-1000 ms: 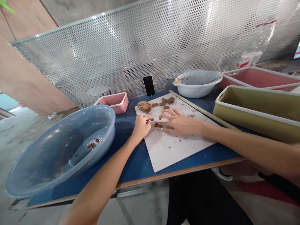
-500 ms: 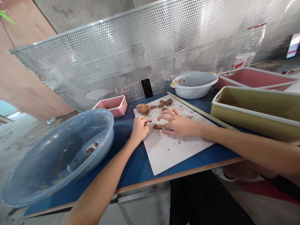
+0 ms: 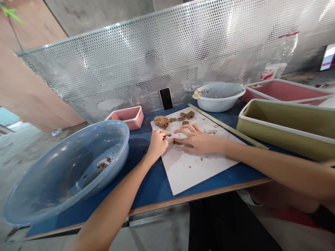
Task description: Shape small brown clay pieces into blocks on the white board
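Observation:
A small brown clay piece (image 3: 177, 141) lies on the white board (image 3: 180, 174). My right hand (image 3: 197, 140) reaches over the board with its fingers spread, and a fingertip touches that piece. Opposite it, at the board's left edge, is my left hand (image 3: 158, 143). Its index finger points out, apart from the thumb, and the other fingers curl under; I see nothing held in it. The left fingertips look dark with clay. Behind the hands sit a rough clay lump (image 3: 161, 121) and several small clay blocks (image 3: 181, 118). Crumbs are scattered over the board.
A large blue basin (image 3: 65, 167) stands at left, near a small pink bin (image 3: 131, 118). A phone (image 3: 166, 98) leans on the perforated metal screen (image 3: 117, 69). Along the right are a pale stick (image 3: 225, 124), a white basin (image 3: 220, 101), a green bin (image 3: 277, 132) and a pink bin (image 3: 288, 90).
The camera view has shifted slightly. The clay piece under my right fingers looks tilted or turned a little; both hands stay in nearly the same places.

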Motion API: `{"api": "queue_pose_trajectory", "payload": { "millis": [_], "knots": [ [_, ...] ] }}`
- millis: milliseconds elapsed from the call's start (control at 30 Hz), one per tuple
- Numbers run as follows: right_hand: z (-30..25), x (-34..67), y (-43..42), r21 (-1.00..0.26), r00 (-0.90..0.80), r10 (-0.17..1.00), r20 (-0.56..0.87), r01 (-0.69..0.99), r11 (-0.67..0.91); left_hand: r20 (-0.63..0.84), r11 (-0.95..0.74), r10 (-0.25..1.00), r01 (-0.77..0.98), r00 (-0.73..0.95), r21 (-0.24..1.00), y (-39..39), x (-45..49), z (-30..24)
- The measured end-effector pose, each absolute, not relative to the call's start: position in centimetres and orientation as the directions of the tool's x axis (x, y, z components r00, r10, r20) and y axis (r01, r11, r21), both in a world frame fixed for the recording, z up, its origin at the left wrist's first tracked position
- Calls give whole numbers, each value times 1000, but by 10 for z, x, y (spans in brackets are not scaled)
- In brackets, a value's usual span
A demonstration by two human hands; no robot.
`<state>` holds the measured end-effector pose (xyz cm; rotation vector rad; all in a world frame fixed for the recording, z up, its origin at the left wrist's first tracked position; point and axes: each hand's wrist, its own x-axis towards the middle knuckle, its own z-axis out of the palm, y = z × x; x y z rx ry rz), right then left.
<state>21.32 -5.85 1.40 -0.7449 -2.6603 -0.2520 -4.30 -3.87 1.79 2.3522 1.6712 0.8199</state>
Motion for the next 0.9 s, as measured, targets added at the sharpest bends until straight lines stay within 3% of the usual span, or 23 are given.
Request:
{"api": "queue_pose_trajectory", "payload": {
  "millis": [433, 900],
  "knots": [
    [15, 217, -57, 12, -803, 431, 413, 477, 879, 362, -382, 901, 832, 239, 402, -37, -43, 14],
    [18, 212, -56, -72, -762, 488, 426, 509, 858, 356, -391, 899, 834, 255, 389, -34, -44, 11]
  ]
}}
